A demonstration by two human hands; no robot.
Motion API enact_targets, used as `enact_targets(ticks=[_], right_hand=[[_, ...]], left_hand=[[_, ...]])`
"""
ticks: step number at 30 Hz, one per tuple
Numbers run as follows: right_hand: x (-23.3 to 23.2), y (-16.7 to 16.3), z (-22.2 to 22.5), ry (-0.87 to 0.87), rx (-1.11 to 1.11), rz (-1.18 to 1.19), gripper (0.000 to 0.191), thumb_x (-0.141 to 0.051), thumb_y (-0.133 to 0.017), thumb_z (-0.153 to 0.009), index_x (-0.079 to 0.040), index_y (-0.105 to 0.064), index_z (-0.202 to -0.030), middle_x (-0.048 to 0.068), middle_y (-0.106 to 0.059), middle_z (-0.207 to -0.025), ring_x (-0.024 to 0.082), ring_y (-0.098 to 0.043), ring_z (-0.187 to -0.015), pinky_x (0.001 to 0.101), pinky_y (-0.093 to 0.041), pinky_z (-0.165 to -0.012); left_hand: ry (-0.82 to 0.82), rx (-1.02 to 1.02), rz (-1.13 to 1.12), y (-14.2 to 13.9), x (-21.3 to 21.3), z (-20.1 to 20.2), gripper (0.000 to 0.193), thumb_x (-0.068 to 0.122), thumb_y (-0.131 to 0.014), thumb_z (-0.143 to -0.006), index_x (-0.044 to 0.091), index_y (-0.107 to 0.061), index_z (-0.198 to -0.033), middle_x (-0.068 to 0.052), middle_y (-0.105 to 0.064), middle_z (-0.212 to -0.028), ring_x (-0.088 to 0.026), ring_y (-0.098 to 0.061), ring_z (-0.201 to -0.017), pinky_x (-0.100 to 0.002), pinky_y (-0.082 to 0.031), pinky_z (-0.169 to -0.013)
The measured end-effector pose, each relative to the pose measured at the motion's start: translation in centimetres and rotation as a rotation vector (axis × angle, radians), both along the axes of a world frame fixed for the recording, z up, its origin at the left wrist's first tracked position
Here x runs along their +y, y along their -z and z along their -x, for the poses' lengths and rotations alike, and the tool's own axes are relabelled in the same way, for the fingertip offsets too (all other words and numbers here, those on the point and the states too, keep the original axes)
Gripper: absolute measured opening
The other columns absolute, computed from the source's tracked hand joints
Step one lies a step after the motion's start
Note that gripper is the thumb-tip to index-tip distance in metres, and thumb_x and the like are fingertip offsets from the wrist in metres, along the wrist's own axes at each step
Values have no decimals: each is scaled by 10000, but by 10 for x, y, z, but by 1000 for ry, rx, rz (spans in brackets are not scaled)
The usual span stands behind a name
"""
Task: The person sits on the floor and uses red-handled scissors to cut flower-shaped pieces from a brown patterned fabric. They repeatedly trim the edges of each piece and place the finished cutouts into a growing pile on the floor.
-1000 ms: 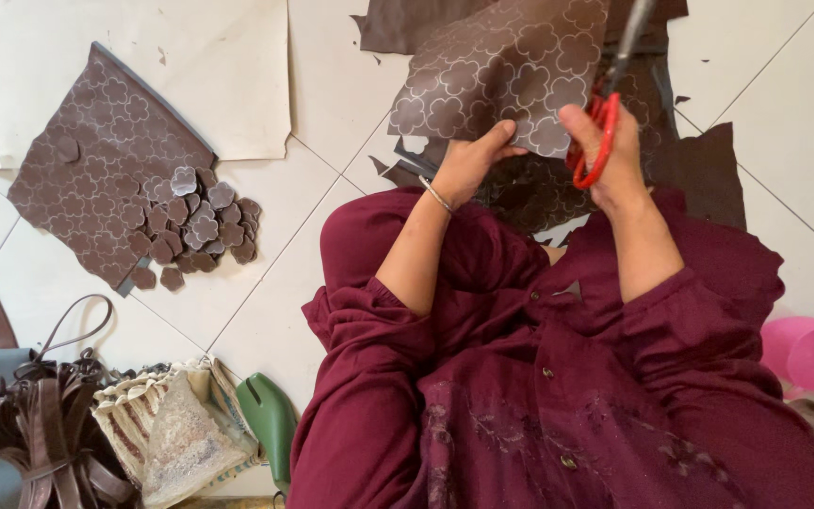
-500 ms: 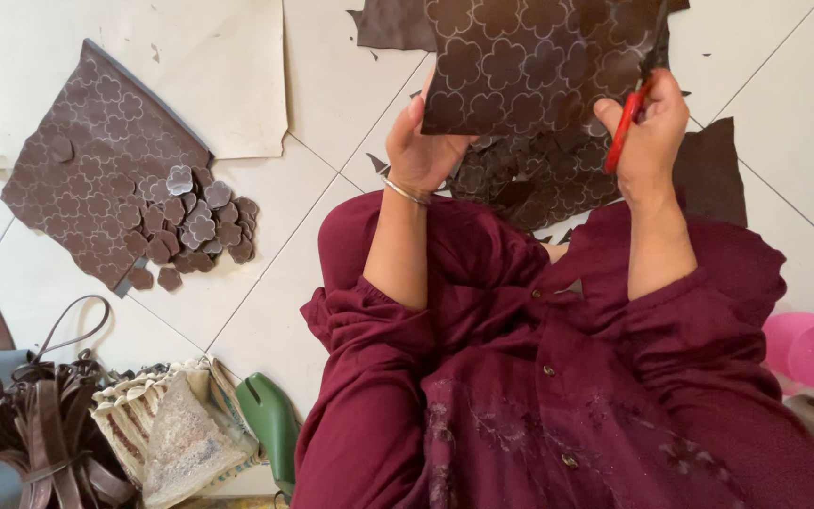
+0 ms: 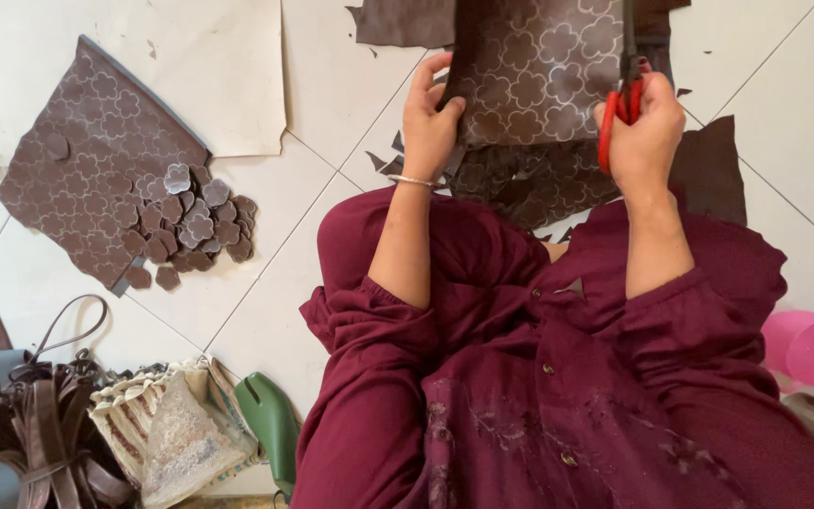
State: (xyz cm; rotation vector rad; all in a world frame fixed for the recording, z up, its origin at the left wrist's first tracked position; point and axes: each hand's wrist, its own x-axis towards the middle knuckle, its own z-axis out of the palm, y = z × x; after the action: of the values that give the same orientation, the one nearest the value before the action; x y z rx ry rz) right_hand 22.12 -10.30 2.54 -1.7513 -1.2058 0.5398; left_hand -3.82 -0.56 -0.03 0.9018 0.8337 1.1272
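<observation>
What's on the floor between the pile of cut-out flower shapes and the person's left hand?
In the head view, only bare pale floor tile lies between the pile of cut flower pieces and the left hand, crossed by a diagonal grout line.

two hands, one scissors, two patterned sheets, one pink cup

**Both forearms raised, hands closed**

Reaching forward with sleeves bunched at elbows. Left hand pinching, thumb on top, fingers curling under. Right hand clenching in a fist, knuckles up, wrist straight. Hands level, well apart.
</observation>
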Motion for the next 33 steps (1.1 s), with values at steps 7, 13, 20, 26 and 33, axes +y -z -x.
enact_targets(ticks=[7,13,20,26,33], right_hand=[[-3,7,-7,36,50,-260,341,118,-742,-1004,24,-568,-1282,32,-623,-1150,94,-591,-1003,250,-519,-909],[-6,8,-11,130,-12,-284,315,131,-776,-1032,21,-563,-1235,32,-597,-1138,93,-569,-934,235,-495,-866],[-3,9,-7,140,101,-254,329,103,-827,-1044,-11,-572,-1219,11,-564,-1066,64,-527,-856,213,-460,-789],[-4,3,-1,61,128,-296,346,102,-824,-1027,-23,-561,-1214,-1,-580,-1102,71,-556,-936,209,-490,-810],[-5,-3,3,76,116,-264,334,58,-868,-1064,-39,-568,-1172,-16,-566,-1022,57,-524,-821,202,-468,-776]], left_hand=[[206,-216,268,3,6,2,447,-116,-566,-746,17,-575,-1172,-41,-670,-920,-137,-619,-755,-291,-537,-647],[253,-39,150,11,4,-2,131,-77,-578,-810,9,-664,-858,-5,-621,-754,-102,-546,-668,-270,-458,-592],[90,-76,123,10,7,-4,133,-88,-573,-806,7,-665,-791,-6,-633,-719,-93,-550,-649,-270,-447,-593],[4,-118,146,12,9,-1,159,-90,-575,-807,2,-689,-744,-16,-652,-708,-97,-550,-620,-274,-434,-559],[-33,-162,108,14,9,2,138,-79,-580,-808,10,-678,-766,-9,-651,-731,-93,-562,-643,-265,-449,-586]])
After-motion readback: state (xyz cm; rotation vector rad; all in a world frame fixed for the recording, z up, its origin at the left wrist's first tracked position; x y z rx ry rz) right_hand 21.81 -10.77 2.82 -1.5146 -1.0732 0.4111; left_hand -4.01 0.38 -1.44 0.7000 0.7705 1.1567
